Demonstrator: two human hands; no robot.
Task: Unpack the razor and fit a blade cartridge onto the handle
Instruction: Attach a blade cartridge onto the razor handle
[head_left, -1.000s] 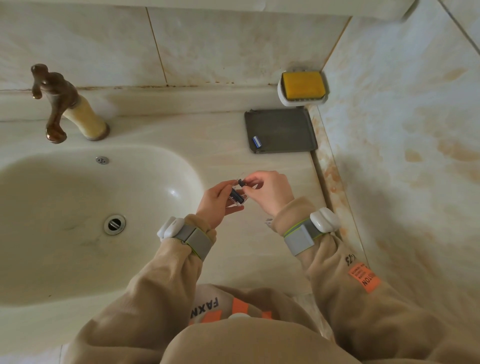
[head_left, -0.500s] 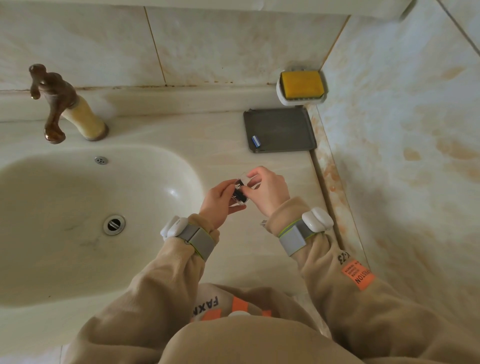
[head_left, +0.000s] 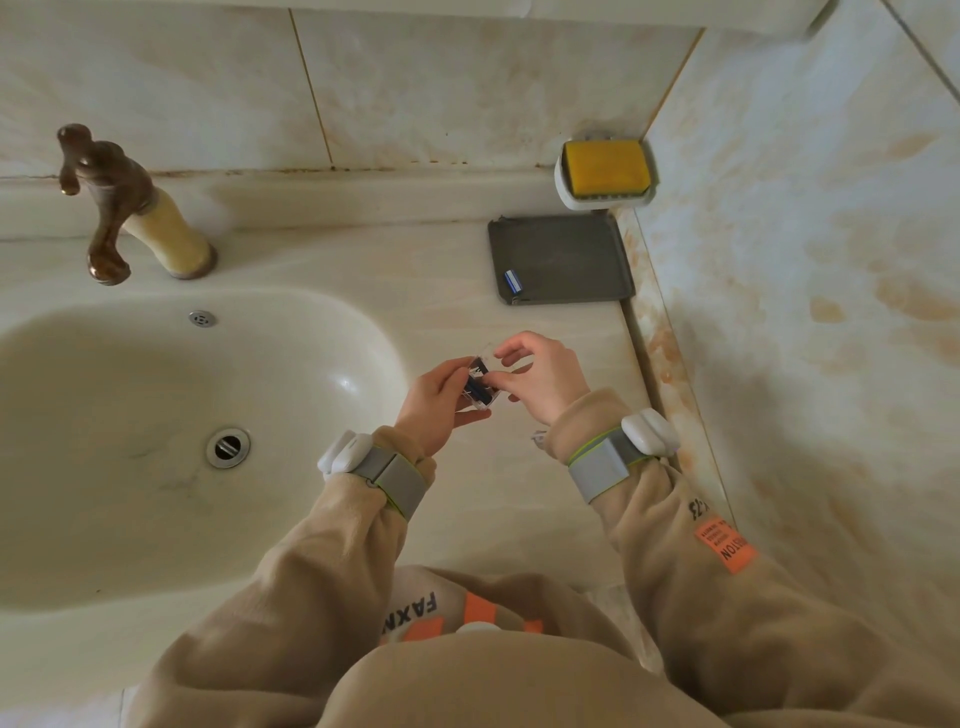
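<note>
Hands shifted slightly farther; cartridge case (head_left: 480, 387) held above the worktop (head_left: 441, 291), right of the sink (head_left: 156, 415). Left hand (head_left: 439, 400) fingers pinch its body, right hand (head_left: 550, 382) fingers pinch the clear lid. Keep level, pull one cartridge straight.

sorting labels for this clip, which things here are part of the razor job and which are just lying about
Part of the job:
- clear cartridge case, held between the left hand and right hand
- loose blade cartridge, probably, lying on the grey tray

Just lying about:
- faucet
- sink basin
- yellow soap in its soap dish
</note>
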